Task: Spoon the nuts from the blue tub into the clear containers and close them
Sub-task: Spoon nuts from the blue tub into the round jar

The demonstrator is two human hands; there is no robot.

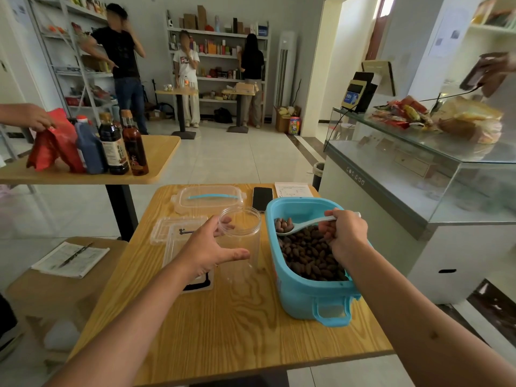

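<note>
The blue tub (304, 297) stands at the right of the wooden table, holding many dark brown nuts (310, 255). My right hand (346, 236) grips a white spoon (301, 226) over the tub; its bowl holds several nuts. Just left of the tub stands an upright clear round container (243, 238), open at the top and apparently without nuts. My left hand (212, 247) wraps around its left side, fingers behind it and thumb in front.
A clear lid with a blue handle (209, 198) lies at the table's far side, beside a black phone (262, 199) and a paper sheet (293, 189). A flat clear rectangular box (170, 227) lies under my left hand. A glass counter stands to the right, and a table with bottles at far left.
</note>
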